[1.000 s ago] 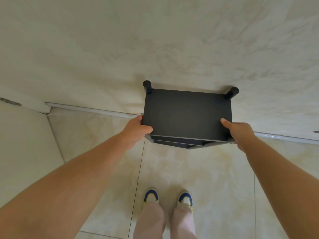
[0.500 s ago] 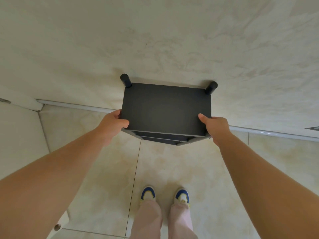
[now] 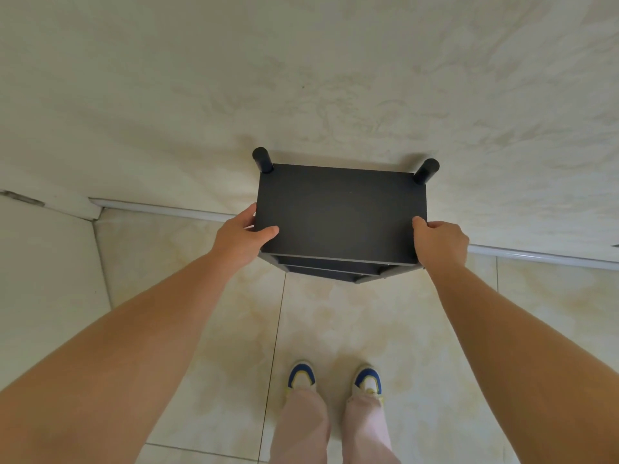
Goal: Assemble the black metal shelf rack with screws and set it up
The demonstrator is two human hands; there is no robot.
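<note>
Now the black shelf rack (image 3: 338, 212) sits further right in view than half a second ago, upright against the wall (image 3: 301, 78), left hand (image 3: 239, 236) and right hand (image 3: 440, 242) gripping its top shelf's side edges.

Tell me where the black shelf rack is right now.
In the head view, the black shelf rack is centre frame against the wall, gripped at its sides by the left hand and right hand.

No readable text or labels anywhere.
</note>
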